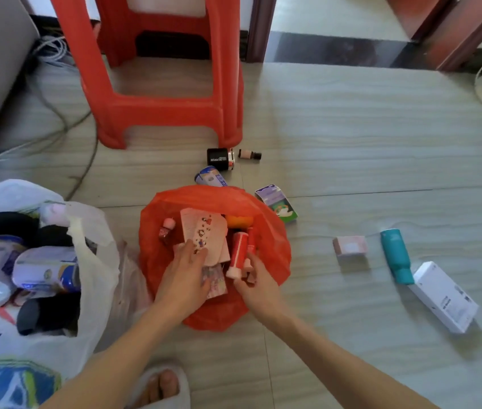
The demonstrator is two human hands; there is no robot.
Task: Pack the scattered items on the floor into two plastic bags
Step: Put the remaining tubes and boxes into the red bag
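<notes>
On floor tile beside white plastic bag (98,261): red plastic bag (269,240) spread open, part-filled. Left hand (188,265) pressing flat on pink cartoon-print packet (204,234); right hand (253,278) pinching red-and-white tube (238,255). Risk: limp rim folding, tube rolling out. Teal bottle (396,255) unpacked.

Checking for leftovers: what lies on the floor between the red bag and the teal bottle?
In the head view, a small pink box sits between the red bag and the teal bottle; otherwise bare floor.
</notes>
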